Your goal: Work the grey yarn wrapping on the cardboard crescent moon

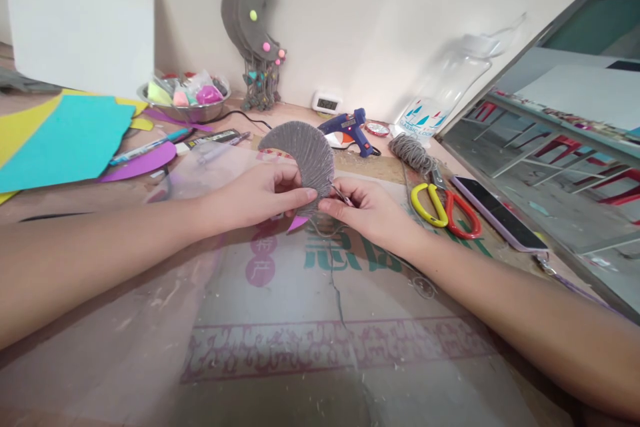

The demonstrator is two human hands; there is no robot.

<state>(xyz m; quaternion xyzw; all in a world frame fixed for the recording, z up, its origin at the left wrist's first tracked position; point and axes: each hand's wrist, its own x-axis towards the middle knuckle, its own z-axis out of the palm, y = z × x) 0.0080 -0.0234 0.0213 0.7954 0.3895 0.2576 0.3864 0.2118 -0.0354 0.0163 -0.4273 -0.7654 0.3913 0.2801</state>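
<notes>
A crescent moon wrapped in grey yarn [306, 150] stands upright above the mat, its thick curve to the right. Its lower part is gripped between the thumb and fingers of my left hand [263, 195]. A purple tip [298, 223] pokes out below. At the crescent's lower right edge, my right hand [370, 208] is closed in a pinch on grey yarn. A loose loop of this yarn [325, 232] hangs under the crescent. My curled fingers partly hide the pinched strand. Beyond my right hand lies a bundle of grey yarn [411, 151].
Behind the crescent is a blue glue gun [350, 127]. Scissors [433, 207] and a phone [505, 213] lie right, near a transparent jug [440, 93]. Coloured sheets [65, 140], pens [150, 147] and a metal bowl [200, 111] occupy the left. A finished-looking moon ornament [245, 13] hangs behind.
</notes>
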